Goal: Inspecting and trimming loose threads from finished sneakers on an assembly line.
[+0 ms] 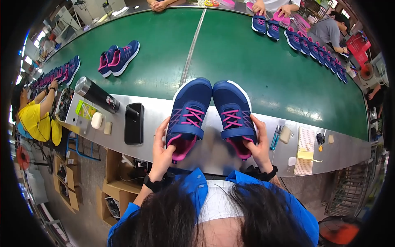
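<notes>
My left hand (161,147) grips a navy sneaker (190,108) with pink laces and a pink lining, its thumb inside the heel opening. In my right hand (260,144) is the matching sneaker (232,110), held the same way. Both shoes point away from me, side by side over the metal ledge, with their toes touching or nearly so. A strap crosses each shoe above the opening. Near my right hand lie teal-handled thread snips (276,138). A black phone (134,123) rests to the left of my left hand.
Beyond the metal ledge (160,109) runs a green conveyor belt (164,45), carrying a sneaker pair (119,58) and a shoe row (317,51). A dark tumbler (97,94) lies at left; a paper sheet (304,149) at right. Co-workers stand around. Cardboard boxes (119,175) sit below left.
</notes>
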{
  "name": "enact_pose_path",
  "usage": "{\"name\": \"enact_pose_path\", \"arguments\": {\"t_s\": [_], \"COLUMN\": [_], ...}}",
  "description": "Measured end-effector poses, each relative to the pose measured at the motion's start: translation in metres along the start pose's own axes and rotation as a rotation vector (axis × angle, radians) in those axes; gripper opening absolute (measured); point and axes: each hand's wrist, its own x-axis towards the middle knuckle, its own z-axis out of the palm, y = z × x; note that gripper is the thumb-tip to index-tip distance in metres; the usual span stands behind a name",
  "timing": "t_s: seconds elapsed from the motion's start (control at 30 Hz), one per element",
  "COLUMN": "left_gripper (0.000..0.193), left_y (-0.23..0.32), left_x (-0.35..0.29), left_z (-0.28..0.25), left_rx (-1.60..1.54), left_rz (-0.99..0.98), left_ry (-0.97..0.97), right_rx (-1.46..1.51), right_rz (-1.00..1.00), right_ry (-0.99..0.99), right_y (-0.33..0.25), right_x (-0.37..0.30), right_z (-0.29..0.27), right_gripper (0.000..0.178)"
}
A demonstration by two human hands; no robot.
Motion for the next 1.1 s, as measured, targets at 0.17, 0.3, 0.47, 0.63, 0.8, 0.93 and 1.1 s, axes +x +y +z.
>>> {"name": "enact_pose_path", "arguments": {"t_s": [0.17,0.3,0.47,0.63,0.8,0.93,1.1], "left_gripper": [0.065,0.067,0.068,0.064,0.057,0.055,0.059], "left_y": [0.010,0.003,0.003,0.005,0.023,0.026,0.031], "left_x": [-0.018,-0.025,-0.025,-0.023,-0.014,-0.018,-0.018], "left_z": [0.003,0.017,0.021,0.027,0.036,0.048,0.052], "left_rx": [0.915,0.912,0.889,0.702,0.139,-0.430,-0.532], "left_rz": [0.337,0.301,0.305,0.261,-0.174,-0.479,-0.430], "left_ry": [0.004,0.012,0.019,0.053,-0.043,-0.149,-0.234], "right_rx": [-0.915,-1.002,-1.040,-0.888,-0.211,0.218,0.234], "right_rz": [-0.223,-0.190,-0.137,-0.075,0.203,0.466,0.506], "right_ry": [0.013,-0.016,-0.037,0.013,0.127,0.118,0.061], "right_y": [-0.017,-0.015,-0.023,-0.017,-0.014,-0.007,0.003], "right_x": [-0.018,-0.029,-0.030,-0.029,-0.021,-0.023,-0.027], "right_z": [-0.001,0.002,-0.001,-0.004,-0.006,-0.004,-0.011], "right_gripper": [0.066,0.068,0.069,0.066,0.047,0.041,0.042]}}
